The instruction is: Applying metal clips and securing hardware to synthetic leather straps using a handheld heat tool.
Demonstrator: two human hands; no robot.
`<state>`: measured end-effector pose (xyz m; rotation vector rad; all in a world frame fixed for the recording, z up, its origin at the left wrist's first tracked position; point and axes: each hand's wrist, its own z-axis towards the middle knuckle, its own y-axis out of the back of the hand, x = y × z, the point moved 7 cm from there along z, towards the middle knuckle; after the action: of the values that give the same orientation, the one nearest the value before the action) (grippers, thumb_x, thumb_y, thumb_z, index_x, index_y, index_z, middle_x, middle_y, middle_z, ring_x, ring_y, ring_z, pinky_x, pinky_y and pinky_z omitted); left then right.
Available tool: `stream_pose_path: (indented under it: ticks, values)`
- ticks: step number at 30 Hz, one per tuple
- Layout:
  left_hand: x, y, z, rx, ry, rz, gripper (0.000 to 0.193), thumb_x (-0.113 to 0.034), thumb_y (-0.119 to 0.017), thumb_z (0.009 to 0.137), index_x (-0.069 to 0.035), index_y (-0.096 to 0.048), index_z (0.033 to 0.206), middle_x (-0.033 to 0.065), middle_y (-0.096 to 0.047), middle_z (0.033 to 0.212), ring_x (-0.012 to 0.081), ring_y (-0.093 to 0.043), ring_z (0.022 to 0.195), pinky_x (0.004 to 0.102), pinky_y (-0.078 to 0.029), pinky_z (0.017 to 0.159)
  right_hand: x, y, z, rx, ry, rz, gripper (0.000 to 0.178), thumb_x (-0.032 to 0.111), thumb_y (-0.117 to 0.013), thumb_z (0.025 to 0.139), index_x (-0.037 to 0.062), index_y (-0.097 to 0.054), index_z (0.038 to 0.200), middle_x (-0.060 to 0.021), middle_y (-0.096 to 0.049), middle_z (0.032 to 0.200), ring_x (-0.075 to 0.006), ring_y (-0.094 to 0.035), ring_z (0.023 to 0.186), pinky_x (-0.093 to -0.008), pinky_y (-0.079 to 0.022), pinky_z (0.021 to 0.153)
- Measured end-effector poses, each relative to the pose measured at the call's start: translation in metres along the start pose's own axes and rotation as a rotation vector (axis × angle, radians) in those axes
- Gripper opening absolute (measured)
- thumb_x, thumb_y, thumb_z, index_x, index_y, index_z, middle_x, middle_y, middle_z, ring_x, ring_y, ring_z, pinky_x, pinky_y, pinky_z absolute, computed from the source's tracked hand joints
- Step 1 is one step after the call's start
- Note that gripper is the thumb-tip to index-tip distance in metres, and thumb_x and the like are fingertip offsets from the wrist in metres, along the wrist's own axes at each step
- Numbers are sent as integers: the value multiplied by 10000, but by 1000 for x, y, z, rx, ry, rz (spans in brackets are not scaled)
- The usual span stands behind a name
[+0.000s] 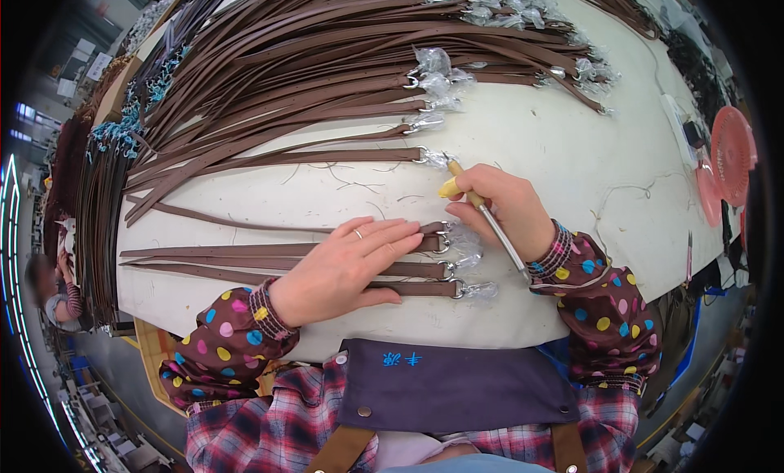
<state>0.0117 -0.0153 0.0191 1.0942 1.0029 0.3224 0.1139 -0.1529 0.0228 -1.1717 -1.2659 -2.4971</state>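
My left hand [347,265] lies flat, fingers stretched, across several brown leather straps [220,251] on the white tabletop. Under its fingertips the end of the uppermost of these straps is partly hidden. Metal rings and clasps wrapped in clear plastic [465,246] sit at the straps' right ends. My right hand [516,205] is closed round a slim pen-like tool [498,230] with a silver shaft and a brass-coloured front. Yellow wrapping [448,188] covers a fingertip of this hand. The tool's tip points up and left, near the plastic-wrapped end of another brown strap [327,157].
A thick heap of brown straps [327,53] covers the table's far side. Blue-green hardware [118,137] hangs at the left edge beside dark straps. A pink fan-like object [731,156] stands at right, with a thin pen-like item [689,257] nearby. Another person [61,297] is at far left.
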Motion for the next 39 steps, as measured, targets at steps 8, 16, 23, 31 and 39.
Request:
stream_pose_path:
  ticks: [8, 16, 23, 31, 39]
  values:
    - [33, 35, 8, -250, 135, -30, 249, -112, -675, 805, -68, -617, 1043, 96, -622, 1043, 289, -590, 948, 373, -480, 824, -25, 1, -1, -37, -385, 207, 160, 92, -620, 878, 48, -586, 1028, -93, -620, 766, -170, -597, 579, -260, -494, 583]
    - [105, 60, 48, -360, 263, 305, 132, -101, -635, 820, -35, -626, 935, 98, -623, 858, 279, -580, 852, 361, -462, 765, -9, 8, 10, -188, 6, -54, 220, 61, -681, 799, 35, -588, 996, -87, -632, 793, -205, -646, 703, -298, -514, 627]
    - [71, 49, 27, -274, 367, -345, 127, -110, -574, 908, -4, -600, 973, 78, -644, 821, 188, -591, 705, 288, -473, 650, -16, 28, 2, -282, -13, -86, 258, 20, -695, 788, 35, -585, 1021, -78, -661, 889, -171, -649, 796, -276, -498, 719]
    - [57, 25, 19, -352, 347, -212, 83, -50, -629, 849, -32, -627, 931, 79, -605, 830, 207, -588, 705, 295, -478, 644, -3, 1, 9, 29, 140, -112, 372, 155, -774, 714, 79, -589, 1027, -51, -638, 906, -261, -585, 869, -344, -463, 773]
    - [44, 17, 27, -265, 290, 46, 179, -95, -726, 755, -51, -627, 898, 78, -567, 818, 207, -574, 685, 312, -480, 610, -3, 3, 7, 120, 139, -144, 335, 136, -719, 749, 113, -556, 1041, -26, -618, 844, -250, -584, 804, -368, -460, 730]
